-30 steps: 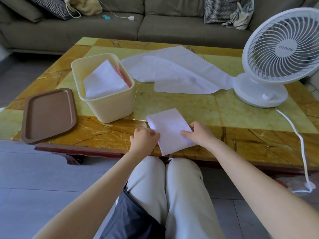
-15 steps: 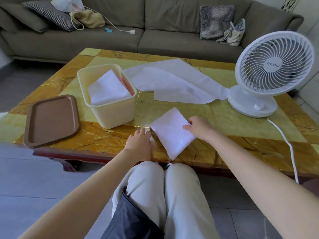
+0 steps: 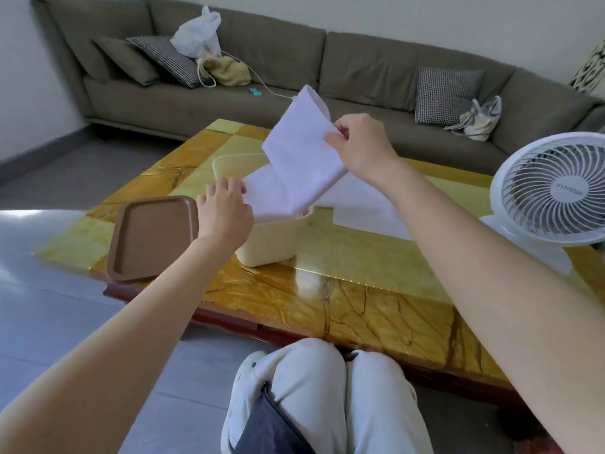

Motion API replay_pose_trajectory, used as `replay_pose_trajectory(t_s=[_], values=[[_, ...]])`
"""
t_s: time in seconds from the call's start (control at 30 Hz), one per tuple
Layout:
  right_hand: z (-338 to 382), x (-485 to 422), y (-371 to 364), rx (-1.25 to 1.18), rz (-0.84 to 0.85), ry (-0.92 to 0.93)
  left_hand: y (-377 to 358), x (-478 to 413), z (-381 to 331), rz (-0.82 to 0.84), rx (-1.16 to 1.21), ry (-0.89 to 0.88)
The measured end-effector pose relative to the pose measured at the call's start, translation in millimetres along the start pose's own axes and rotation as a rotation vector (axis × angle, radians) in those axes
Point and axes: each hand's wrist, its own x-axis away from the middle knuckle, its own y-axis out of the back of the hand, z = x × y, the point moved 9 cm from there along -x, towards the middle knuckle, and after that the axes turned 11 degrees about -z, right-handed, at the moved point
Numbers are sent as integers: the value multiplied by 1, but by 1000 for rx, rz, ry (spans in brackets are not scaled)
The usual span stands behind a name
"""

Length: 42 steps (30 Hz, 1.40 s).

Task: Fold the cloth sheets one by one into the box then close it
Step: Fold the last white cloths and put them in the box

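Head view takes in a low table (image 3: 360, 290) with a glossy yellow and amber veined top and a dark red edge, standing on a grey tiled floor (image 3: 65, 322) in front of a long grey-green sofa (image 3: 360, 70) against a pale wall. The right hand (image 3: 360, 149) pinches a folded white cloth sheet (image 3: 304, 158) by its upper edge between thumb and fingers, holding it tilted in the air above the cream box (image 3: 271, 244), its lower end reaching down to the opening. The left hand (image 3: 226, 213) lies with loosely extended fingers on the folded cloth (image 3: 265, 194) already inside the box, at the near left rim, gripping nothing. A brown lid (image 3: 152, 239) lies flat just left of the box. Loose white sheets (image 3: 360, 204) are spread on the table behind the box, and a white fan (image 3: 553, 194) stands at the right. On the sofa are checked cushions, a white plastic bag (image 3: 196, 34) and a tote bag (image 3: 481, 117).
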Motion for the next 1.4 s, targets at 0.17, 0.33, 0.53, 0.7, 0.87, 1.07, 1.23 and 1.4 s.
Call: replay_pose_trajectory(t_s=[0.17,0.33,0.53,0.7,0.87,1.07,1.23,1.4], values=[[1,-11,-64,-688,129,-386,-25,2,50,180,38,225],[-34,12,-145,-326,390,-393,-31,3,49,156,142,237],[-38,14,-164,174,424,-169,-32,3,47,114,194,247],[-6,20,-157,214,214,83,-31,5,46,118,187,237],[1,47,-173,178,408,226,-31,5,43,129,173,237],[-2,66,-168,224,539,177,-31,5,42,178,130,261],[-7,62,-125,7,216,167,-2,7,4,-77,149,47],[-87,69,-89,82,65,143,-40,48,-65,64,386,-200]])
